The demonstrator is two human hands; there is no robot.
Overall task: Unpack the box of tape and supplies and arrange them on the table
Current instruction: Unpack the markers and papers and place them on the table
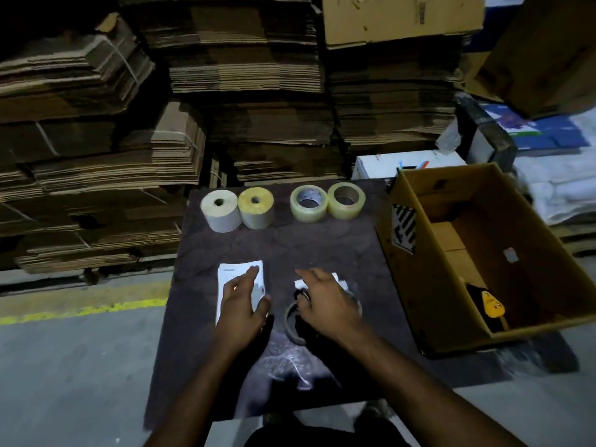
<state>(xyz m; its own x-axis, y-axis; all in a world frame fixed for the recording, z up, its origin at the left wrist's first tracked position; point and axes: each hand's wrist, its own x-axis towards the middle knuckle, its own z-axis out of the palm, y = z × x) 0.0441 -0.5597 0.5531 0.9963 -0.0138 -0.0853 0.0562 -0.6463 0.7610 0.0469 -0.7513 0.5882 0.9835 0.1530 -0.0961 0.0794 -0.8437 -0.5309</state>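
Rolls stand in a row along the table's (338, 253) far edge: two label rolls, one white (220, 210) and one yellowish (256, 208), side by side and touching, then a gap, then two clear tape rolls (308, 203) (346, 196), also touching. Nearer the person, a white sheet (233, 279) lies flat under the left hand (242, 304), whose fingers are straight and pressed together on the paper. The right hand (325, 304) hovers or rests, fingers loosely spread, over a second white paper (335, 279) and an empty ring (292, 321), probably a spent tape core; I cannot tell whether it touches either.

By my reading the unpacking is mostly done. The box (451, 285) sits open at the table's right side, overhanging its corner, and looks nearly empty. A yellow-and-black tool (491, 306), perhaps a tape dispenser or cutter, lies in its near corner and has yet to come out. A small pale scrap (510, 254) lies on the box floor. What remains seems to be that tool and squaring up the papers.

Light is poor. The right hand hides most of its paper and part of the ring. Print on the sheet is unreadable, and the tool's shape is lost in shadow. Something glints on the table's near edge, possibly crumpled film; I cannot say.
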